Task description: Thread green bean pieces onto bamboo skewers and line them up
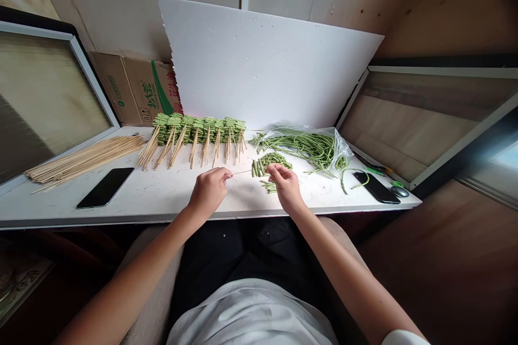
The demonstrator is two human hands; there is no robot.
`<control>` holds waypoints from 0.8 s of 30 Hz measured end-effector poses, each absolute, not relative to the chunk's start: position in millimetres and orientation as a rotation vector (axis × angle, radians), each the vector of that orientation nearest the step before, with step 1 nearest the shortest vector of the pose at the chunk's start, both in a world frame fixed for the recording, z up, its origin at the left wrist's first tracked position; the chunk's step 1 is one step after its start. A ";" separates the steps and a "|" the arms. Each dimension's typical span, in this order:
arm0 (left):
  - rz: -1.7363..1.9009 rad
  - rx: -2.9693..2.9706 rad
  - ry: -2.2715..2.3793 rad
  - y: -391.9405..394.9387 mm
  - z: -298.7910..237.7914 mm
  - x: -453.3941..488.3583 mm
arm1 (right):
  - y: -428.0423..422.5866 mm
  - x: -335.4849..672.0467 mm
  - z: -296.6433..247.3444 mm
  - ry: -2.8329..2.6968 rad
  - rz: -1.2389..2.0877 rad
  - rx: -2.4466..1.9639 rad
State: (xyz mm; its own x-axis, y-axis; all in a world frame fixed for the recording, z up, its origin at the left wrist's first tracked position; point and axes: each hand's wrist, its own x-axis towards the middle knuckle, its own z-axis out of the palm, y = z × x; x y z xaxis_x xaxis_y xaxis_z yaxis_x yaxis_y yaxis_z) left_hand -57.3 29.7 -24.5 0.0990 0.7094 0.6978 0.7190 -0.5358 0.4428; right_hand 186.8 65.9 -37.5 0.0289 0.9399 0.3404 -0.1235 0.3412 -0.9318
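My left hand [210, 188] is closed on the plain end of a thin wooden skewer [242, 172], which runs sideways to the right. Several short green bean pieces [257, 168] are threaded crosswise near the skewer's other end. At that end my right hand [284, 184] pinches with thumb and forefinger; it likely touches a bean piece, but its fingertips hide what. Just behind lies a pile of cut green bean pieces [279, 159]. A few more cut pieces [268, 187] rest on the white table [162, 197] beside my right hand.
Filled bean skewers [194, 132] lie in a row at the back left. Loose skewers [87, 157] and a phone [106, 187] are at left. Long beans [307, 148] in a plastic bag [343, 148] sit at right, near another phone [377, 187]. A white board [267, 64] stands behind.
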 end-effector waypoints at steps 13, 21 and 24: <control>-1.550 -2.353 -1.633 29.6 -20.2 -53.0 | 69.2 193.3 -29.8 -1.230 1.177 -0.875; -1.494 -2.370 -1.682 37.6 -31.5 -55.4 | 70.8 189.8 -41.6 -1.308 1.252 -0.946; -1.457 -2.403 -1.682 37.7 -34.0 -54.1 | 67.9 187.2 -40.7 -1.313 1.223 -0.988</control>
State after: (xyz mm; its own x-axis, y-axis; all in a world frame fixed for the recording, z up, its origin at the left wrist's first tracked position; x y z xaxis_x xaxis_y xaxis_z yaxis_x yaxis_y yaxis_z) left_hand -54.1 37.7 -34.0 0.0807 0.8096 0.5814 0.6911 -0.4658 0.5527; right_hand 187.2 67.9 -40.7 -0.1201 0.9816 0.1486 -0.0788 0.1398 -0.9870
